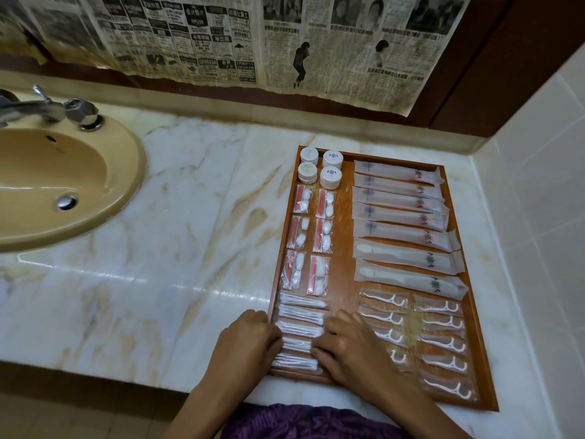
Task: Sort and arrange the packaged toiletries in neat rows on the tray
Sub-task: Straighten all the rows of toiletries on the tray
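Note:
A brown wooden tray (345, 248) lies on the marble counter, filled with rows of packets. Round white soaps (320, 167) sit at its far left, red-and-white cotton kits (311, 240) below them, long toothbrush and comb sleeves (402, 223) on the right, floss picks (441, 340) at the near right. Cotton-swab packets (300, 321) form a column at the near left. My left hand (250, 346) and my right hand (348, 350) flank this column, fingers curled down onto the ends of the lower swab packets. My right hand hides part of the floss picks.
A tan sink (63, 185) with a chrome tap (63, 110) sits at the left. Marble counter (190, 232) spreads between sink and tray. Newspaper (253, 42) hangs on the back wall; a tiled wall (538, 201) rises right of the tray.

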A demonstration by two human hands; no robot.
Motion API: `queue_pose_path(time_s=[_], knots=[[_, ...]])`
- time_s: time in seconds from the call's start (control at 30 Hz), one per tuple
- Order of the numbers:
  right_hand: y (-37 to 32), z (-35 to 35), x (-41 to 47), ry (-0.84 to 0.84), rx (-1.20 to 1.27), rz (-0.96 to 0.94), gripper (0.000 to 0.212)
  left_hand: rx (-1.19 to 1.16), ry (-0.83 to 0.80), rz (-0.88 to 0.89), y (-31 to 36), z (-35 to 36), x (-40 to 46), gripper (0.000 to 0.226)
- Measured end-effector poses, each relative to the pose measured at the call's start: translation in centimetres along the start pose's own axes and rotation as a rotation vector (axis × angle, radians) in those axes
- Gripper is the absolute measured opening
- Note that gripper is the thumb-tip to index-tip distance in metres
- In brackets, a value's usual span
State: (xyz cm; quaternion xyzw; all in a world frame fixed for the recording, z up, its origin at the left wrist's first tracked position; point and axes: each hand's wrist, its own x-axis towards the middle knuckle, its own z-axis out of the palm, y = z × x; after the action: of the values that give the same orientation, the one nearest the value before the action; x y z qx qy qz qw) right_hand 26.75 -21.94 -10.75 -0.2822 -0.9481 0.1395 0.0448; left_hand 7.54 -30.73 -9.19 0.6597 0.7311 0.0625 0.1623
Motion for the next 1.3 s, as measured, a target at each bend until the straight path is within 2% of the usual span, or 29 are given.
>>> queue_pose_path(time_s=[0.13,0.23,0.67,0.83,1.17,1.3], knots=[[-0.4,-0.4,-0.2,-0.009,0.002,-0.012,0.02,-0.122,0.047,-0.043,0.1,0.2,-0.6,0.008],[-0.8,-0.8,-0.2,-0.042,-0.025,-0.04,0.028,-0.199,0.021,-0.078,0.6,-0.1,-1.2,0.016],[-1.3,-0.5,0.3,-0.123,-0.031,-0.082,0.025,-0.214,0.0,-0.113,1.5,-1.2,-1.2,0.015],[-1.5,-0.8,0.3,-0.142,-0.032,-0.094,0.025,-0.206,-0.013,-0.11,1.5,-1.1,-1.3,0.025],[-1.5,-1.3,0.1,-0.188,0.044,-0.073,0.034,-0.203,0.005,-0.124,1.0,-0.4,-1.3,0.018],[-1.4,-1.8,-0.1,-0.198,0.101,-0.034,0.036,-0.225,0.062,-0.149,1.0,-0.3,-1.3,0.018]])
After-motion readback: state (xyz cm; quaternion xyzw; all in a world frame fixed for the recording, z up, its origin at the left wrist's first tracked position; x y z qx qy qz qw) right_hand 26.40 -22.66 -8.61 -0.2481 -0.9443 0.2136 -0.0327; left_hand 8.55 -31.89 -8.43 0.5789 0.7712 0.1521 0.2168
